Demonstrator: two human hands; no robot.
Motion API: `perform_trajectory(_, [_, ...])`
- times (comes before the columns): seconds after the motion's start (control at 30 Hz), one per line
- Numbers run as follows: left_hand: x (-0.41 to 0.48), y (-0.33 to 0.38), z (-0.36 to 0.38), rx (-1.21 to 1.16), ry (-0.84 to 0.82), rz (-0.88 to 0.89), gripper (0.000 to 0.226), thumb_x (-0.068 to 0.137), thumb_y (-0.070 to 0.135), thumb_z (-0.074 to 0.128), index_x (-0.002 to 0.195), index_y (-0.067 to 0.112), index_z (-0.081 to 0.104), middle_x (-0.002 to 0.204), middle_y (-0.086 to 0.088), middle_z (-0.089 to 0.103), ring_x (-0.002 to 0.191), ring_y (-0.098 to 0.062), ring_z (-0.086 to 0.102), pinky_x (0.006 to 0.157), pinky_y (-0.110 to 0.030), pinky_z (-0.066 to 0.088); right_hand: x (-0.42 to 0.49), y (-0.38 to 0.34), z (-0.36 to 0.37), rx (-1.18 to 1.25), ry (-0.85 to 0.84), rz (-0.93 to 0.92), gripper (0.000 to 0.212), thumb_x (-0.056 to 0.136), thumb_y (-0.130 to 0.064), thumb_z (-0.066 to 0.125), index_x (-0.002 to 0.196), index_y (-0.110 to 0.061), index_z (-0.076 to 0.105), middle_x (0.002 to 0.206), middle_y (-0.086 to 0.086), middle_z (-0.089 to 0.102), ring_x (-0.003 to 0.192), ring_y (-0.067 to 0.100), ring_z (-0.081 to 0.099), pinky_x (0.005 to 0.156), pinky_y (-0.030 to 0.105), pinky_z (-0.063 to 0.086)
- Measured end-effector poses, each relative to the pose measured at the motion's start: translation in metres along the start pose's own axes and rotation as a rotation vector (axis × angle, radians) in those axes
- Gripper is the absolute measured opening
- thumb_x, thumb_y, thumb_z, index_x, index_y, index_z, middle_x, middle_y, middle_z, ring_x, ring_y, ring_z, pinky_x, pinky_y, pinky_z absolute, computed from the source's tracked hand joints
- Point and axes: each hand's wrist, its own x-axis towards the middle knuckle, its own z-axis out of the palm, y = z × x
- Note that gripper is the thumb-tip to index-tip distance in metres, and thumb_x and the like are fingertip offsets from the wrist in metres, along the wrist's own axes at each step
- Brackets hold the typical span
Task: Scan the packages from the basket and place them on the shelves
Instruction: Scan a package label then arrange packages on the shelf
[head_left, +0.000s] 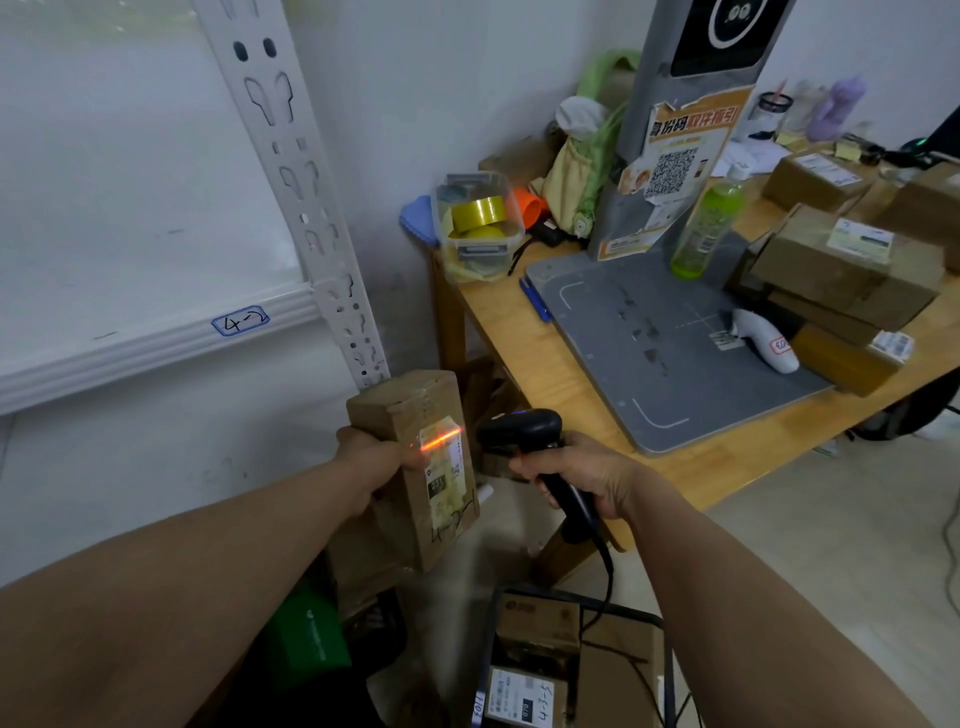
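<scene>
My left hand (366, 460) grips a brown cardboard package (405, 410) upright in front of the shelf post. An orange-red scan line crosses the top of the package's white label (444, 475), which has handwriting below it. My right hand (582, 475) holds a black barcode scanner (519, 428) by its handle, its head pointing left at the label, and its cable hangs down. Below, the dark-rimmed basket (667, 670) holds several more cardboard packages (537, 631). The white shelf (156, 343) at left carries a tag reading 4-2.
A wooden table (524, 338) at right carries a grey scanning stand (660, 332), a green bottle (706, 223), a clear tub of tape rolls (478, 223), a white handheld device (769, 338) and stacked boxes (847, 275). A green bag (306, 634) lies low at left.
</scene>
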Motion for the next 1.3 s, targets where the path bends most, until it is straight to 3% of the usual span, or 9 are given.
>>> perform_trajectory(0.2, [0.005,0.000,-0.001,0.006,0.013,0.004,0.083,0.067,0.011,0.090,0.134,0.012,0.041,0.126,-0.009,0.059,0.117,-0.035,0.056,0.078,-0.044,0.049,0.003,-0.006,-0.009,-0.053,0.058,0.025,0.041,0.081,-0.017,0.082,0.118,-0.009,0.068,0.083,0.008,0.062,0.073,0.020,0.058,0.069,0.034,0.048])
perform_trajectory(0.37, [0.010,-0.006,-0.004,0.001,-0.014,-0.025,0.088,0.066,0.011,0.090,0.135,0.013,0.036,0.126,-0.009,0.057,0.119,-0.036,0.054,0.086,-0.049,0.049,0.013,-0.022,-0.021,-0.520,0.425,-0.058,0.032,0.085,-0.021,0.078,0.112,-0.025,0.060,0.099,-0.007,0.063,0.101,0.019,0.059,0.086,0.033,0.042])
perform_trajectory(0.57, [0.016,-0.002,-0.017,0.020,-0.140,-0.039,0.111,0.036,0.025,0.097,0.135,0.019,0.046,0.122,-0.005,0.065,0.111,-0.032,0.061,0.092,-0.054,0.054,0.039,-0.011,-0.043,-0.737,0.716,0.045,0.028,0.089,-0.012,0.070,0.116,-0.013,0.063,0.098,0.007,0.066,0.094,0.025,0.064,0.080,0.038,0.054])
perform_trajectory(0.77, [0.009,0.008,-0.023,0.003,-0.233,-0.028,0.092,0.056,0.012,0.094,0.134,0.021,0.047,0.124,-0.003,0.064,0.116,-0.030,0.057,0.101,-0.058,0.047,0.051,0.002,-0.053,-0.758,0.807,0.162,0.020,0.098,-0.016,0.056,0.116,-0.009,0.061,0.101,0.011,0.067,0.091,0.026,0.064,0.076,0.039,0.055])
perform_trajectory(0.93, [0.006,0.004,-0.031,-0.006,-0.253,-0.018,0.094,0.052,0.013,0.095,0.133,0.020,0.048,0.121,-0.004,0.067,0.113,-0.030,0.060,0.098,-0.056,0.049,0.043,0.002,-0.046,-0.714,0.856,0.162,0.047,0.094,-0.013,0.060,0.137,-0.013,0.040,0.121,0.018,0.060,0.114,0.036,0.059,0.093,0.050,0.051])
perform_trajectory(1.07, [0.002,-0.004,-0.048,-0.022,-0.266,0.000,0.110,0.034,0.022,0.098,0.133,0.021,0.050,0.119,-0.002,0.070,0.114,-0.031,0.062,0.099,-0.056,0.050,0.029,-0.017,-0.020,-1.018,0.935,-0.041,0.068,0.087,-0.024,0.069,0.145,-0.021,0.035,0.138,0.016,0.047,0.130,0.037,0.043,0.109,0.053,0.037])
perform_trajectory(1.13, [-0.008,-0.006,-0.060,-0.028,-0.278,0.017,0.105,0.038,0.019,0.098,0.132,0.020,0.051,0.118,-0.003,0.071,0.112,-0.031,0.064,0.098,-0.054,0.052,0.024,-0.034,0.002,-0.973,0.793,-0.154,0.065,0.085,-0.022,0.069,0.143,-0.026,0.040,0.138,0.011,0.047,0.128,0.033,0.044,0.105,0.048,0.042])
perform_trajectory(1.23, [-0.030,-0.009,-0.083,-0.010,-0.303,0.038,0.092,0.053,0.007,0.092,0.131,0.019,0.047,0.119,-0.004,0.069,0.113,-0.031,0.062,0.098,-0.053,0.052,0.018,-0.063,0.050,-0.637,0.340,-0.114,0.064,0.084,-0.017,0.071,0.140,-0.032,0.044,0.131,0.003,0.052,0.108,0.018,0.055,0.082,0.032,0.050])
perform_trajectory(1.3, [-0.044,-0.017,-0.106,0.019,-0.293,0.038,0.087,0.058,0.003,0.090,0.129,0.023,0.043,0.121,-0.003,0.065,0.114,-0.030,0.059,0.099,-0.052,0.051,0.018,-0.077,0.086,-0.465,0.132,-0.065,0.074,0.077,-0.017,0.075,0.141,-0.036,0.044,0.135,0.000,0.053,0.112,0.020,0.056,0.090,0.036,0.052])
